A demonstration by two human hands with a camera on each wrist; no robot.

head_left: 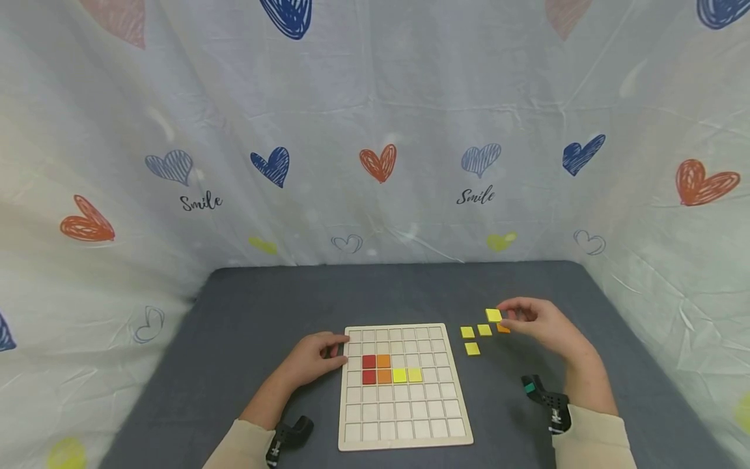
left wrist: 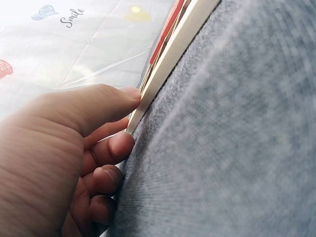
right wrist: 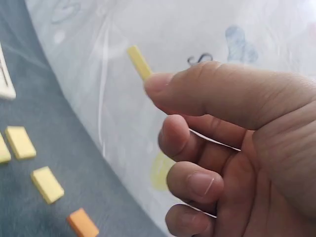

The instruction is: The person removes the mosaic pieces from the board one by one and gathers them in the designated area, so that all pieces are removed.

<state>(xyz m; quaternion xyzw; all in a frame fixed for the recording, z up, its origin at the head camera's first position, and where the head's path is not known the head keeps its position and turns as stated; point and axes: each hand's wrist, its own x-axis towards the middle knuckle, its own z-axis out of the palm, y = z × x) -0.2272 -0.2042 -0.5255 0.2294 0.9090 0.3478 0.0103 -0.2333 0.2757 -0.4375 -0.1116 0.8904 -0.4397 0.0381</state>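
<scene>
A light wooden grid board (head_left: 404,446) lies on the dark cloth, with two red tiles (head_left: 368,369), two orange tiles (head_left: 383,369) and two yellow tiles (head_left: 407,375) set in its squares. Along its left edge, my left hand (head_left: 310,358) touches the rim with thumb and index fingertips, a gap between them. My right hand (head_left: 541,322) pinches a yellow tile (right wrist: 139,61) between thumb and index finger, raised off the table to the board's right; its other fingers curl loosely. Below that hand lie three loose yellow tiles (head_left: 472,349) and an orange tile (head_left: 503,329).
Dark grey cloth (head_left: 281,293) covers the table. A white curtain (head_left: 328,215) printed with hearts and words hangs around the back and sides. Each wrist wears a black camera mount (head_left: 553,404), close over the cloth.
</scene>
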